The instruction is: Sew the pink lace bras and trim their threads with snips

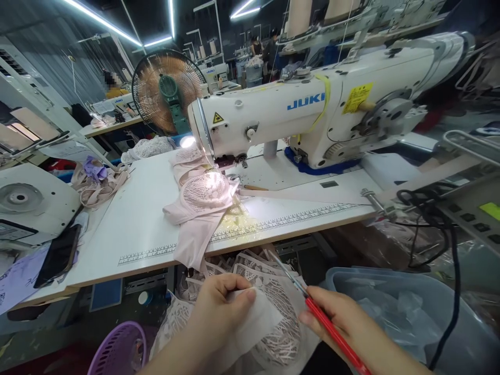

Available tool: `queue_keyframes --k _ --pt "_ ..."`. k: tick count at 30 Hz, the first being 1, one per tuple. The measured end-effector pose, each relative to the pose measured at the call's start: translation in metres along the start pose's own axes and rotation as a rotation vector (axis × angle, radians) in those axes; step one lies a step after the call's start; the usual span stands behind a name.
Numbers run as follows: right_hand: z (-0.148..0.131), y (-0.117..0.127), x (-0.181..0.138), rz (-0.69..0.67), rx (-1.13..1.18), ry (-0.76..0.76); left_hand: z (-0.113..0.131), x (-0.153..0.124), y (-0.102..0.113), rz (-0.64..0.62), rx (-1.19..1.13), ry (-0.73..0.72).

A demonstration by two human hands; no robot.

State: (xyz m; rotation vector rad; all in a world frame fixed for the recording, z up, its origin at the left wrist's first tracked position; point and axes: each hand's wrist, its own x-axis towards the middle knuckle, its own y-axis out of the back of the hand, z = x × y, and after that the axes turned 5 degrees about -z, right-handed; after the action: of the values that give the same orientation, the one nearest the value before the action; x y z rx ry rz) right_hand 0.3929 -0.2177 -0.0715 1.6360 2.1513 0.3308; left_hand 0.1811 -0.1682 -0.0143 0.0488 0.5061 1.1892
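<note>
My left hand (224, 307) pinches the edge of a pale fabric piece (253, 320) between thumb and fingers. In my right hand (339, 317) is a slim tool with a red handle (332, 333) and a thin metal shaft (291, 274); its exact kind is unclear. The shaft slants up and left toward the table edge. Below and behind the hands lie several pale lace pieces (277, 333). On the table, a pale pink bra (207, 192) with a lace cup lies under the needle area of the white sewing machine (265, 109).
A ruler strip (285, 225) runs along the table front (144, 219). A phone (58, 255) lies at the left by another machine (31, 203). Below are a purple basket (119, 346) and a translucent bin (394, 281). A fan (167, 91) stands behind; a black cable (455, 276) hangs right.
</note>
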Motion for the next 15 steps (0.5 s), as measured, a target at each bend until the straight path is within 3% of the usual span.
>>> queue_keyframes --k 5,9,12,15 --pt "-0.024 -0.005 -0.003 0.095 0.155 0.109 0.000 -0.002 0.004 -0.018 0.008 -0.096" --pt "-0.044 -0.023 0.002 0.072 0.152 0.180 -0.005 -0.003 0.008 -0.052 0.133 -0.211" --pt "-0.050 -0.027 0.006 0.116 0.147 0.266 -0.024 -0.008 0.004 0.042 0.407 -0.531" --pt "-0.049 -0.018 0.001 0.196 0.211 0.346 -0.061 -0.019 0.003 0.161 0.756 -0.825"
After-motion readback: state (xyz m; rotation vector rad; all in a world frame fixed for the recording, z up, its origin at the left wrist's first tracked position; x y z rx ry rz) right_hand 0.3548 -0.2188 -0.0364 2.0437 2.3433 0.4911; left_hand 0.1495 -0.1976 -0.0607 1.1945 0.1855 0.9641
